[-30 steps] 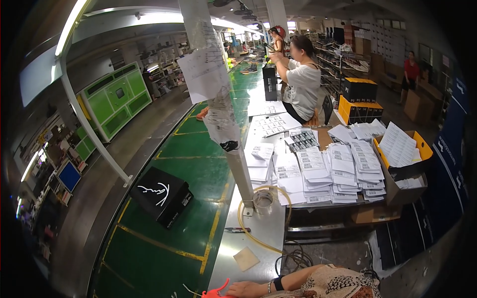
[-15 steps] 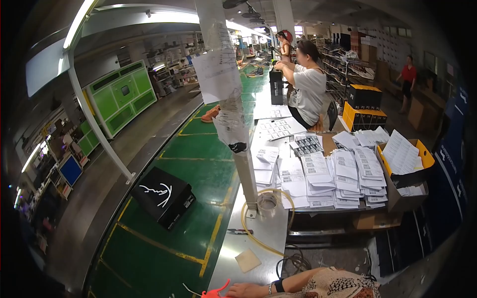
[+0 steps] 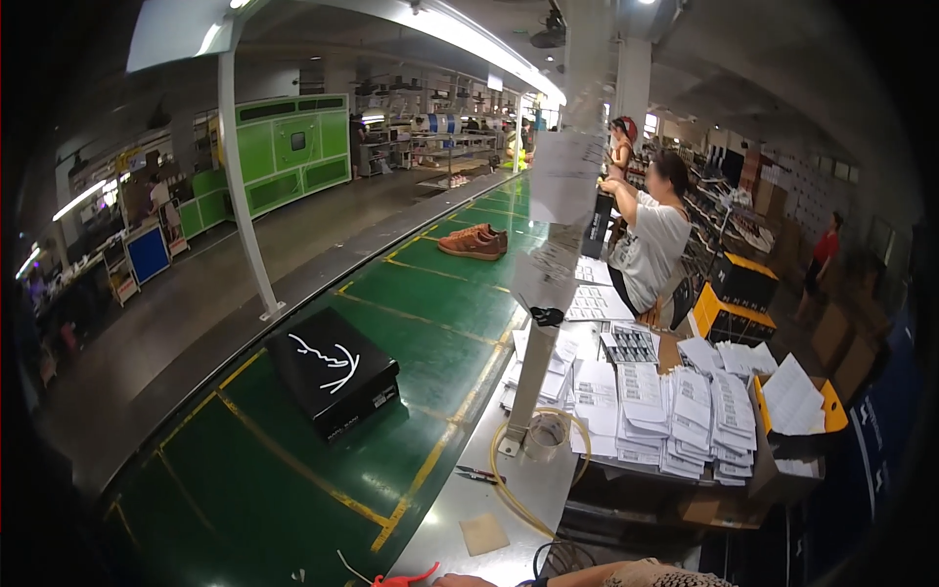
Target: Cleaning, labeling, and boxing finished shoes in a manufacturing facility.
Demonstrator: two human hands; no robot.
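Only the upper edge of my right hand [image 3: 462, 580] shows at the bottom of the head view, over the metal side table. Beside its fingertips is a bright red tool [image 3: 406, 578] with a thin pale tip, mostly cut off by the frame. Whether the fingers grip it is hidden. My left hand is out of view. On the green conveyor belt, ahead and to the left, sits a closed black shoebox [image 3: 337, 372] with white line artwork on its lid. Farther along the belt stand brown shoes [image 3: 472, 242].
A post [image 3: 533, 377] wrapped with paper rises from the metal table [image 3: 445, 528]. Near its foot lie a yellow hose [image 3: 509, 499], a tape roll [image 3: 546, 437], thread snips [image 3: 479, 475] and a tan pad [image 3: 485, 535]. Paper stacks [image 3: 641, 411] stand right; a co-worker [image 3: 650, 235] works beyond.
My view has swung left and upward, so the scene sits lower and farther right. The brown shoes show fully from behind the post. Less of my right hand and the red tool is visible.
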